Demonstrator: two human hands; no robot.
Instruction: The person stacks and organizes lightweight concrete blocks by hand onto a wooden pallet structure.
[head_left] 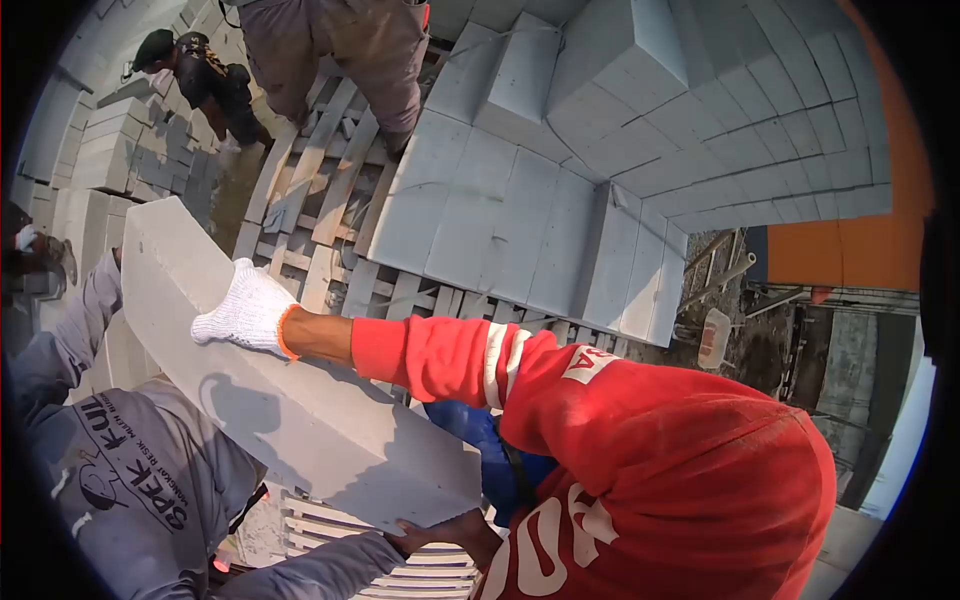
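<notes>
A large pale grey lightweight concrete block (300, 420) slants across the view, one end toward me, the other to the upper left. My right hand (250, 308), in a white knitted glove with an orange cuff, grips its upper edge, thumb on the broad face. Beneath the block's near lower corner is my left hand (458, 532), bare and partly hidden. A co-worker in a grey printed shirt (150, 460) also has arms at the block; one grey sleeve (325, 568) ends close to my left hand, where fingers are hard to tell apart.
Pale blocks (480, 215) lie on wooden pallets (325, 200), and a tall block stack (720, 110) rises behind them. A person in brown trousers (335, 45) stands on the slats. Another person in black (225, 90) bends at upper left. An orange panel (840, 250) stands at right.
</notes>
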